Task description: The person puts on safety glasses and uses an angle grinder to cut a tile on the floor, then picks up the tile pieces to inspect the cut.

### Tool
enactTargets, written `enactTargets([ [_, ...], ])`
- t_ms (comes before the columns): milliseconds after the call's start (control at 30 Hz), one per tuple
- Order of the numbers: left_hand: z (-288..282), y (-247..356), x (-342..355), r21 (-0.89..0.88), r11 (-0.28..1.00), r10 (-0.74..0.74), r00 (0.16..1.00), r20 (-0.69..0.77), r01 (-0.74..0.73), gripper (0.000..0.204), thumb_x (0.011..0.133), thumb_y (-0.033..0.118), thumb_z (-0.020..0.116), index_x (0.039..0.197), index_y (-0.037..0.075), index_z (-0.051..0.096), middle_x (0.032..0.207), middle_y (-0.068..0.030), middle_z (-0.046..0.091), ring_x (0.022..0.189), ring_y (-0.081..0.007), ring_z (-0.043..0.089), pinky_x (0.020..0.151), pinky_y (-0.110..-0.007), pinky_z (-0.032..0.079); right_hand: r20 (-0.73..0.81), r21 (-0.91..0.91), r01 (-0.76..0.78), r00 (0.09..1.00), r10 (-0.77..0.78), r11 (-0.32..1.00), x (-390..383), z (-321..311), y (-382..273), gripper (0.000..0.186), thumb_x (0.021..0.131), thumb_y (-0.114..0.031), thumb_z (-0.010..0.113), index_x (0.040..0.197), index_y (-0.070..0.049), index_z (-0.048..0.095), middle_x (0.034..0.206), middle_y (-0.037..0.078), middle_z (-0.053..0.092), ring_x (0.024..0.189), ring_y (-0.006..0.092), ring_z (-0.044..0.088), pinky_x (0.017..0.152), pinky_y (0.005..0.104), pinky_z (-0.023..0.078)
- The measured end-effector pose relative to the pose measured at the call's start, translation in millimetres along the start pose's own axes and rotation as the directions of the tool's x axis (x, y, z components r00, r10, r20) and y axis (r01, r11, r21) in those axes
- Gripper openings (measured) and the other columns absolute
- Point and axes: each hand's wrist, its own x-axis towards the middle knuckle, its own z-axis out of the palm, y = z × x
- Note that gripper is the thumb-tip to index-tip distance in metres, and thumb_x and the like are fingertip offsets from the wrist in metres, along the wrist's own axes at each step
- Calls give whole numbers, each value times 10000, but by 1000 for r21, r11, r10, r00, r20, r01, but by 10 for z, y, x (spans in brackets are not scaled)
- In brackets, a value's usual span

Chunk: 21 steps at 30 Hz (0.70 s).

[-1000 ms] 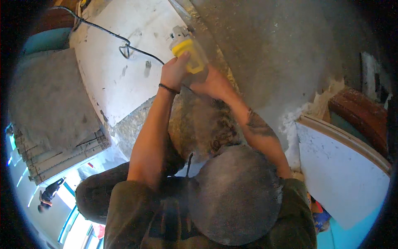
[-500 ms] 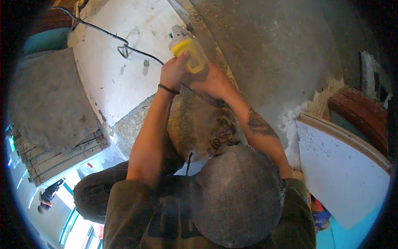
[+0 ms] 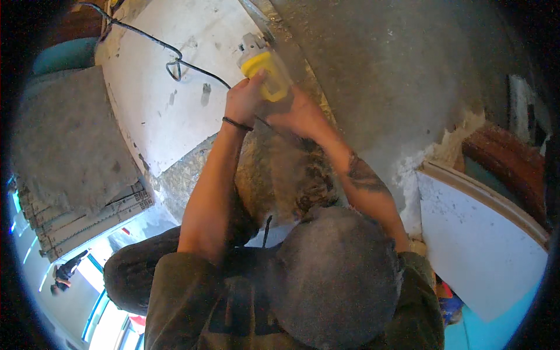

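Observation:
A yellow angle grinder (image 3: 261, 63) with a grey head is held in front of me, over the right edge of a white board (image 3: 157, 111). My left hand (image 3: 245, 98) is wrapped round its yellow body, the thumb lying along the top. From the other side, my right hand (image 3: 300, 114) grips the lower part; most of its fingers are hidden. The grinder's disc cannot be made out clearly. A black cord (image 3: 201, 71) trails from near my left hand across the board to the upper left, with a small loop in it.
A dusty grey slab (image 3: 76, 140) lies on stacked cartons (image 3: 96, 224) at left. Dusty concrete floor (image 3: 396, 64) stretches right. A white panel (image 3: 478, 245) leans at lower right, beside reddish-brown pieces (image 3: 501, 160). Another person (image 3: 67, 271) appears far off at lower left.
My hands and the grinder stay almost in place. The cord and its loop have shifted very slightly.

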Motion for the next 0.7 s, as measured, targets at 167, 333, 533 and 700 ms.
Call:
enactTargets([
  [167, 29, -20, -90, 68, 998, -2, 999, 47, -2, 484, 961, 465, 720, 1083, -3, 725, 902, -27, 686, 766, -124, 614, 700, -273, 484, 10, -23, -38, 999, 39, 999, -88, -37, 28, 887, 675, -317, 888, 1404, 16, 508, 1267, 236, 673, 1194, 368, 654, 1014, 442, 522],
  [333, -2, -73, -85, 102, 995, 15, 1000, 26, -18, 483, 947, 487, 726, 1033, 12, 728, 852, -14, 654, 750, -117, 595, 679, -264, 465, 13, 31, -28, 1000, 28, 999, -120, -18, 18, 831, 694, -265, 888, 1396, 0, 532, 1268, 198, 682, 1202, 310, 659, 1016, 416, 519],
  [533, 9, -94, -97, 136, 990, 25, 998, 51, -32, 487, 945, 509, 721, 1020, 28, 728, 833, -1, 649, 740, -104, 581, 661, -253, 442, -18, 26, 53, 998, -52, 998, -120, 3, 174, 878, 653, -358, 893, 1356, 16, 524, 1223, 248, 690, 1140, 423, 667, 974, 473, 538],
  [700, -25, -124, -40, 162, 987, 13, 999, 36, -18, 500, 950, 516, 713, 1024, 22, 732, 837, 5, 653, 737, -90, 563, 664, -236, 428, 21, 12, -8, 1000, 8, 1000, -123, -9, 97, 770, 723, -229, 878, 1389, -33, 545, 1263, 159, 693, 1185, 291, 665, 1016, 396, 513],
])
